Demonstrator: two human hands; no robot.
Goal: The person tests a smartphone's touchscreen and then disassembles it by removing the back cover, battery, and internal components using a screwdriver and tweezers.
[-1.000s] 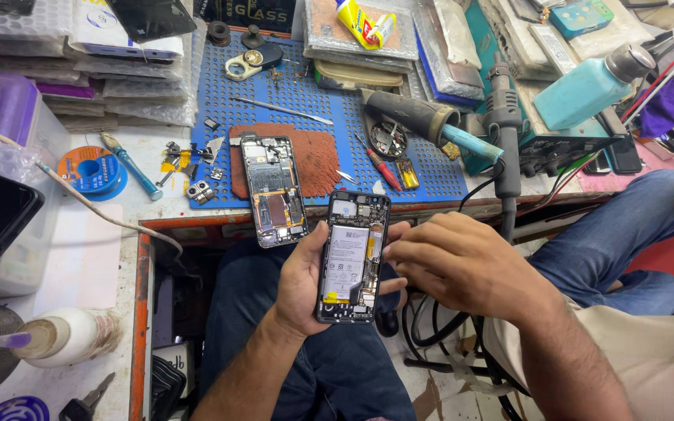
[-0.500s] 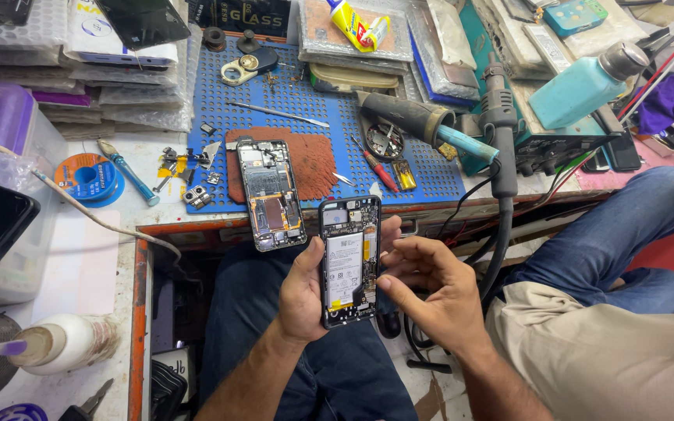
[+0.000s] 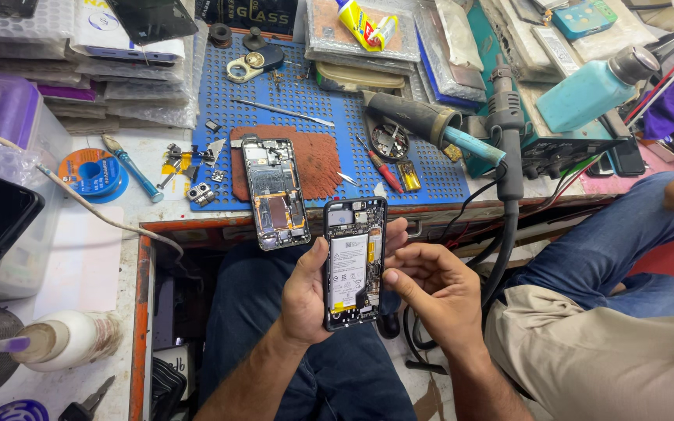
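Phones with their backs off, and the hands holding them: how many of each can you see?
Opened phones: 2, one held, one lying on the blue mat
Hands: 2, left hand gripping the held phone, right hand open, fingers at its edge
Total: 4

A cluttered workbench [image 3: 111, 257] carries a blue perforated mat [image 3: 337, 148] — solder spool [image 3: 91, 173] beside it.

A phone repair workshop: a cluttered bench with a blue perforated work mat [image 3: 306, 101], a dismantled phone [image 3: 274, 193], a hot-air rework handle [image 3: 423, 121], a solder spool [image 3: 91, 173], screwdrivers [image 3: 133, 167] and stacked packets of spare parts [image 3: 79, 70].
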